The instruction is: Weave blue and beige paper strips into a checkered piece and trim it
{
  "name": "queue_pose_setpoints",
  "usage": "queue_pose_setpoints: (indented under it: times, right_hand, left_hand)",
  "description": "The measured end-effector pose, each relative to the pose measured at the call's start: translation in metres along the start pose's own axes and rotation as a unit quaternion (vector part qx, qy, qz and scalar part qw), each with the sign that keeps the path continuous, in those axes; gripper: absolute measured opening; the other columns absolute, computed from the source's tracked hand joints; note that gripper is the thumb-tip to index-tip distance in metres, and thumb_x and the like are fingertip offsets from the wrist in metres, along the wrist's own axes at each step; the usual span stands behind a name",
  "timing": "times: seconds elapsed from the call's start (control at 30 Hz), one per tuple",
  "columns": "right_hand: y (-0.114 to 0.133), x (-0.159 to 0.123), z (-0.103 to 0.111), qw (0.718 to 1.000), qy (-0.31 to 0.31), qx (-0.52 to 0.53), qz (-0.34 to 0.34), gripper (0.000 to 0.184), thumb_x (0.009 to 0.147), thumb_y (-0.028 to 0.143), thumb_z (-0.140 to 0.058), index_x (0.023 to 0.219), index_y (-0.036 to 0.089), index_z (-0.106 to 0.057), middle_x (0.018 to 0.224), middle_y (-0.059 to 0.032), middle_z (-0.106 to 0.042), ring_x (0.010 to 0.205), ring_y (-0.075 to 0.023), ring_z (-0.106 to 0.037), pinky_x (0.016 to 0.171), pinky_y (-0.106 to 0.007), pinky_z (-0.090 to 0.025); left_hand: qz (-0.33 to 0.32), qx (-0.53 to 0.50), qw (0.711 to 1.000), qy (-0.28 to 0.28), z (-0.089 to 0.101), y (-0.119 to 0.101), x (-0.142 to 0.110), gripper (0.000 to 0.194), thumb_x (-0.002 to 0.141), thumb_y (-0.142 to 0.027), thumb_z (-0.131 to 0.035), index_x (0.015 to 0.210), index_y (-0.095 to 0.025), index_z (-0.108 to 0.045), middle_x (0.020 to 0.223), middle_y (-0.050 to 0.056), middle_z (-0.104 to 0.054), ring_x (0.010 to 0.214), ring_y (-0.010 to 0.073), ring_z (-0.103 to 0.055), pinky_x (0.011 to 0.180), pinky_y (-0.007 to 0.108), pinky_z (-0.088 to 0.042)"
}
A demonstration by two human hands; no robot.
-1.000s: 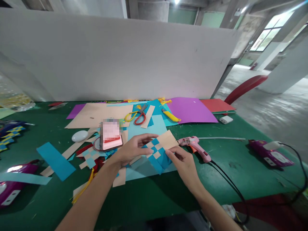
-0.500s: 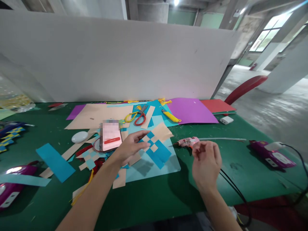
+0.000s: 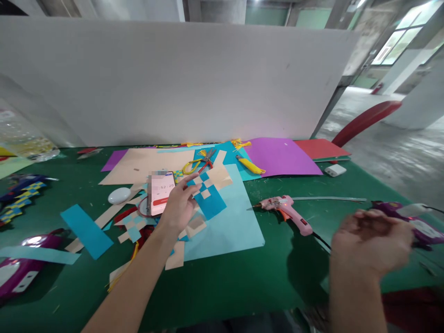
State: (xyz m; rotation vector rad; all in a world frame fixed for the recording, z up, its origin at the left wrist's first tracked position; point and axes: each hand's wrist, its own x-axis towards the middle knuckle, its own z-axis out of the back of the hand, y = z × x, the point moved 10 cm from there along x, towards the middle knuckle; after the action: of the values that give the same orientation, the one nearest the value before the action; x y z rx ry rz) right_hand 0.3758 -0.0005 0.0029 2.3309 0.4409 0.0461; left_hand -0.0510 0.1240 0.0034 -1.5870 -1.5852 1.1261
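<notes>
My left hand (image 3: 180, 206) pinches the corner of a woven paper piece (image 3: 212, 202), blue and beige in a checker pattern. The piece hovers over a light blue paper sheet (image 3: 239, 226). On the right, my right hand (image 3: 371, 240) is raised above the table, slightly blurred, its fingers curled in; what they hold, if anything, is hidden. Between the hands a pink glue gun (image 3: 287, 212) lies on the table, nozzle to the left, a clear glue stick (image 3: 329, 199) behind it. Close beside my left hand stands a phone (image 3: 162, 192) with a timer showing.
Scissors (image 3: 204, 162) and a yellow utility knife (image 3: 250, 165) lie on coloured paper at the back. Paper strips (image 3: 86, 231) and scraps cover the left side. Purple devices stand at the left (image 3: 31, 263) and right (image 3: 425, 226). A white panel (image 3: 173, 83) closes off the back.
My right hand has moved right, away from the glue gun, which now shows fully. My left hand and the woven paper have shifted slightly left and up.
</notes>
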Motion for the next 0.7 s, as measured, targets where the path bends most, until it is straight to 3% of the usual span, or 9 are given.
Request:
queue_pose_setpoints:
  times: [0.1, 0.17, 0.23, 0.27, 0.3, 0.37, 0.47, 0.5, 0.7]
  right_hand:
    - [0.029, 0.016, -0.018, 0.995, 0.043, -0.056, 0.072, 0.035, 0.085, 0.030, -0.044, 0.051, 0.023, -0.041, 0.062, 0.0008, -0.036, 0.051, -0.0107, -0.041, 0.043, -0.029, -0.028]
    - [0.034, 0.007, -0.046, 0.979, 0.136, -0.107, 0.104, 0.037, 0.084, 0.043, -0.048, 0.053, 0.024, -0.043, 0.058, 0.0015, -0.035, 0.050, -0.0129, -0.042, 0.041, -0.029, -0.023]
    - [0.018, -0.020, -0.081, 0.937, 0.274, -0.197, 0.095, 0.015, 0.076, 0.034, -0.062, 0.068, 0.022, -0.058, 0.064, -0.0019, -0.053, 0.057, -0.0156, -0.053, 0.045, -0.030, -0.032]
    - [-0.001, -0.040, -0.096, 0.892, 0.353, -0.272, 0.070, 0.013, 0.076, 0.034, -0.064, 0.079, 0.022, -0.064, 0.072, -0.0035, -0.060, 0.064, -0.0170, -0.058, 0.051, -0.030, -0.039]
    - [-0.027, -0.065, -0.108, 0.823, 0.446, -0.352, 0.027, 0.020, 0.078, 0.037, -0.063, 0.091, 0.022, -0.067, 0.083, -0.0053, -0.066, 0.072, -0.0182, -0.061, 0.059, -0.032, -0.045]
    - [-0.069, -0.113, -0.111, 0.703, 0.572, -0.419, -0.062, 0.032, 0.081, 0.041, -0.060, 0.108, 0.024, -0.065, 0.100, -0.0070, -0.069, 0.083, -0.0202, -0.064, 0.072, -0.036, -0.050]
    - [-0.103, -0.171, -0.105, 0.585, 0.684, -0.409, -0.153, 0.036, 0.079, 0.039, -0.064, 0.111, 0.022, -0.065, 0.112, -0.0082, -0.068, 0.099, -0.0237, -0.063, 0.079, -0.035, -0.051]
    - [-0.110, -0.181, -0.102, 0.577, 0.691, -0.397, -0.178, 0.037, 0.077, 0.038, -0.066, 0.111, 0.022, -0.065, 0.110, -0.0075, -0.069, 0.098, -0.0235, -0.063, 0.078, -0.034, -0.051]
    - [-0.128, -0.186, -0.092, 0.623, 0.633, -0.400, -0.226, 0.022, 0.075, 0.036, -0.067, 0.084, 0.016, -0.068, 0.079, -0.0038, -0.071, 0.074, -0.0178, -0.065, 0.065, -0.027, -0.049]
  left_hand:
    - [0.014, 0.012, 1.000, 0.005, -0.006, 0.001, -0.005, 0.050, 0.067, -0.016, -0.075, 0.116, -0.019, -0.063, 0.081, 0.002, -0.067, 0.076, 0.0152, -0.063, 0.064, 0.024, -0.052]
    - [0.026, 0.034, 0.999, 0.023, -0.012, 0.003, -0.009, 0.050, 0.068, -0.018, -0.075, 0.117, -0.020, -0.062, 0.084, 0.002, -0.067, 0.079, 0.0164, -0.063, 0.064, 0.025, -0.052]
    - [0.039, 0.061, 0.997, 0.039, -0.019, 0.006, -0.014, 0.049, 0.069, -0.020, -0.075, 0.117, -0.021, -0.062, 0.083, 0.002, -0.066, 0.080, 0.0170, -0.063, 0.065, 0.026, -0.053]
    - [0.047, 0.073, 0.995, 0.047, -0.022, 0.007, -0.017, 0.049, 0.070, -0.021, -0.075, 0.117, -0.022, -0.062, 0.083, 0.002, -0.065, 0.081, 0.0170, -0.063, 0.065, 0.026, -0.053]
    - [0.055, 0.081, 0.994, 0.056, -0.025, 0.009, -0.019, 0.048, 0.070, -0.021, -0.075, 0.117, -0.022, -0.062, 0.084, 0.002, -0.065, 0.082, 0.0172, -0.063, 0.067, 0.027, -0.053]
    - [0.063, 0.099, 0.990, 0.079, -0.032, 0.013, -0.023, 0.046, 0.071, -0.023, -0.075, 0.116, -0.023, -0.062, 0.090, 0.002, -0.065, 0.085, 0.0173, -0.063, 0.071, 0.028, -0.053]
    - [0.043, 0.140, 0.984, 0.105, -0.040, 0.014, -0.027, 0.043, 0.072, -0.024, -0.075, 0.113, -0.024, -0.063, 0.093, 0.002, -0.063, 0.084, 0.0153, -0.061, 0.072, 0.026, -0.052]
    - [0.035, 0.152, 0.982, 0.111, -0.041, 0.014, -0.028, 0.043, 0.072, -0.025, -0.075, 0.113, -0.024, -0.063, 0.092, 0.001, -0.062, 0.082, 0.0145, -0.061, 0.070, 0.026, -0.051]
    - [0.010, 0.205, 0.967, 0.150, -0.046, 0.017, -0.031, 0.043, 0.073, -0.032, -0.075, 0.114, -0.024, -0.063, 0.099, 0.003, -0.063, 0.083, 0.0169, -0.062, 0.071, 0.029, -0.051]
